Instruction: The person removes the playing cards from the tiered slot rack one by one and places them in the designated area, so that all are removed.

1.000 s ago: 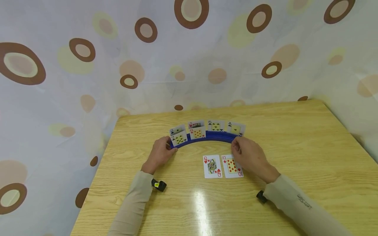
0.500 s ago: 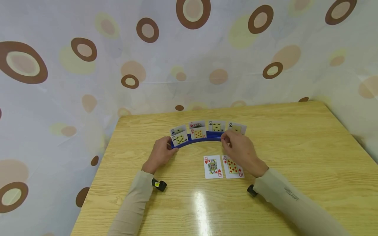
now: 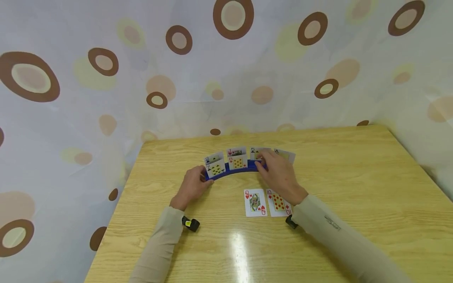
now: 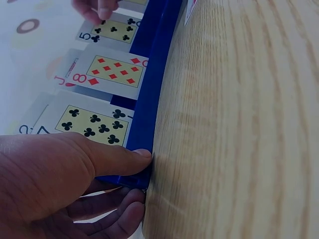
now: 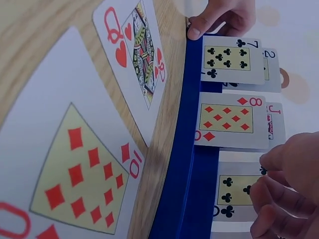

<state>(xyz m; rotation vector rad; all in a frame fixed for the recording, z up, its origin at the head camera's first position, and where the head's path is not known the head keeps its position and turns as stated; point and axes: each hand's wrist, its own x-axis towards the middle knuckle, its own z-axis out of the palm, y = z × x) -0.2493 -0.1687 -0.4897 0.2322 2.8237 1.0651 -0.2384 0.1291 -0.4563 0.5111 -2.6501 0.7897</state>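
Observation:
My left hand (image 3: 192,184) grips the left end of a curved blue card holder (image 3: 244,169), its thumb on the front edge and its fingers behind. In the holder stand a seven of clubs (image 5: 232,59) before a two, and an eight of diamonds (image 5: 232,119) before a jack. Farther right are a five of clubs (image 4: 112,31) and an ace (image 3: 288,155). My right hand (image 3: 281,175) is over the five of clubs, thumb and fingers loosely bent and apart; whether they touch the card is unclear. It partly hides the five and the ace.
A queen of hearts (image 3: 255,203) and a ten of diamonds (image 3: 278,204) lie face up on the wooden table (image 3: 354,188), in front of the holder. My right forearm partly covers the ten. A patterned cloth (image 3: 198,86) hangs behind the table.
My right hand has moved left along the holder, from the ace to the five of clubs, and its thumb and fingers have parted. The left hand keeps its place on the holder's end.

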